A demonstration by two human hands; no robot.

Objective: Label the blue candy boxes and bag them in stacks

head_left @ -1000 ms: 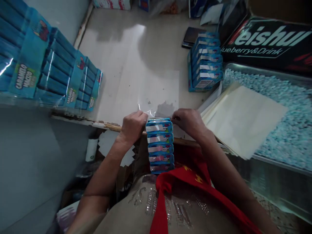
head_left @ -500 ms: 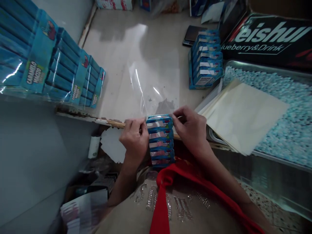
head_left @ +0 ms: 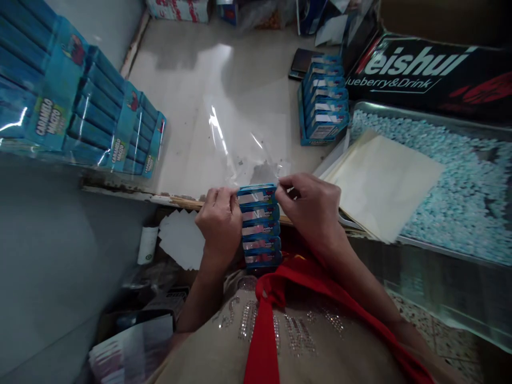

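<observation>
A display pack of small blue candy boxes (head_left: 260,229) is at the table's front edge, close to my body. Clear plastic film (head_left: 232,144) covers its front and spreads over the tabletop beyond it. My left hand (head_left: 220,218), fingers curled in a fist, grips the film at the pack's far left corner. At the far right corner my right hand (head_left: 310,205) pinches the film between thumb and forefinger. A second blue pack (head_left: 325,101), filled with similar boxes, stands farther back on the right. The undersides of both hands' grips are hidden.
Wrapped blue packs (head_left: 76,101) line the left wall. On the right, a metal tray (head_left: 460,255) holds pale blue pieces, with paper sheets (head_left: 392,181) over its corner. A black carton (head_left: 416,69) stands behind. A phone-like dark object (head_left: 301,61) lies near the second pack.
My right hand has pulled slightly up and left, its pinch on the film tighter at the corner. The left hand stays at its corner. The view has shifted a little to the right.
</observation>
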